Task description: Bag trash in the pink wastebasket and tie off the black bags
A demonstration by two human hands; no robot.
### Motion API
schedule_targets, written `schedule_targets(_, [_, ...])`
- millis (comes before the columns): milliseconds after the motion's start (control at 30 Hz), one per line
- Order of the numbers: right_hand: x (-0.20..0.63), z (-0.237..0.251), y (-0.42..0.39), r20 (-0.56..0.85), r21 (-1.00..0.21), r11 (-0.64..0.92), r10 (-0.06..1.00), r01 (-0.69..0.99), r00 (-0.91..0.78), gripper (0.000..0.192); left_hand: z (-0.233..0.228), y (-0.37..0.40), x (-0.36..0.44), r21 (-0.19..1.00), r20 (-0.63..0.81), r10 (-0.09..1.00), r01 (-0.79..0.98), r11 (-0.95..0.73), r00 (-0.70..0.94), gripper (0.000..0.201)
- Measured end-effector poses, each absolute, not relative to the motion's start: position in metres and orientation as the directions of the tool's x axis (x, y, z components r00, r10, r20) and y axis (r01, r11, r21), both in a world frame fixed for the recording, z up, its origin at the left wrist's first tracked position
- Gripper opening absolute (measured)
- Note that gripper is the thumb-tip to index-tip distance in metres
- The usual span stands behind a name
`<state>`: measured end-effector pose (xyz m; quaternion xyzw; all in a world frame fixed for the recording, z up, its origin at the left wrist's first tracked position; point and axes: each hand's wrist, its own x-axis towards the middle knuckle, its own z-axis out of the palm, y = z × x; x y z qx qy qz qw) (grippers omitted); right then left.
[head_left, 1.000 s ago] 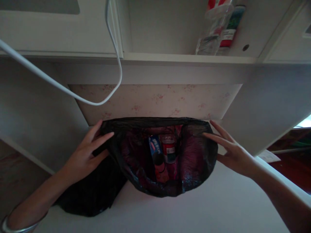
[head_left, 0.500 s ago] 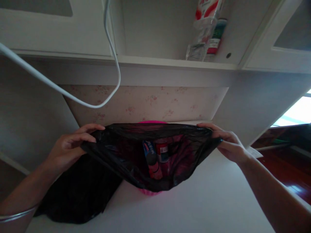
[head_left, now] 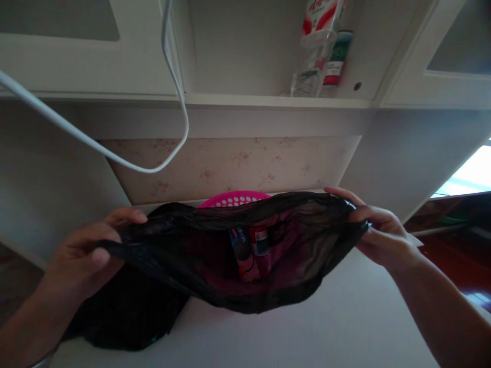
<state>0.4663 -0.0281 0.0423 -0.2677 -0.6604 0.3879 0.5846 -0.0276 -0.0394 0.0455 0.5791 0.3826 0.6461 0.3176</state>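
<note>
A black plastic bag (head_left: 245,304) is stretched wide between my two hands, its mouth facing me. My left hand (head_left: 88,250) pinches the rim at the left end. At the right end, my right hand (head_left: 379,232) grips the rim with fingers and thumb. Through the mouth I see a dark blue and red box-like pack (head_left: 243,258) beside a red and dark container (head_left: 261,243). Behind the bag shows the rim of a pink perforated basket (head_left: 238,198); the rest of it is hidden.
Another black plastic heap (head_left: 130,312) lies on the white tabletop (head_left: 307,337) below my left forearm. A white cable (head_left: 153,168) loops down at upper left. On the white shelf (head_left: 245,99) above stand a clear bottle (head_left: 316,48) with a red-white label and a green-red can (head_left: 337,59).
My hands have moved apart, the left one further left and the right one further right. The bag's mouth is wider, and more of the pink basket's rim shows behind it.
</note>
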Motion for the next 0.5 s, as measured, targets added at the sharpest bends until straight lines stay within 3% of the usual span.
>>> schedule_targets(100, [0.455, 0.051, -0.021, 0.440, -0.879, 0.432, 0.898, -0.201, 0.006, 0.019, 0.056, -0.031, -0.017, 0.860, 0.432, 0.874, -0.191, -0.473, -0.222, 0.036])
schedule_targets(200, [0.454, 0.049, -0.003, 0.273, -0.909, 0.317, 0.944, -0.272, 0.187, 0.028, 0.060, -0.018, -0.011, 0.831, 0.345, 0.862, -0.306, -0.464, -0.372, 0.036])
schedule_targets(333, [0.468, 0.038, 0.022, 0.221, -0.860, 0.377, 0.882, -0.343, 0.416, 0.004, 0.059, 0.003, -0.019, 0.787, 0.263, 0.805, -0.365, -0.498, -0.532, 0.024])
schedule_targets(433, [0.483, 0.032, 0.025, 0.217, -0.838, 0.394, 0.875, -0.376, 0.434, 0.010, 0.056, 0.010, -0.030, 0.759, 0.291, 0.771, -0.355, -0.546, -0.566, 0.030])
schedule_targets(500, [0.487, 0.029, 0.020, 0.237, -0.850, 0.367, 0.907, -0.377, 0.349, 0.018, 0.052, 0.007, -0.032, 0.726, 0.333, 0.783, -0.387, -0.568, -0.525, 0.042])
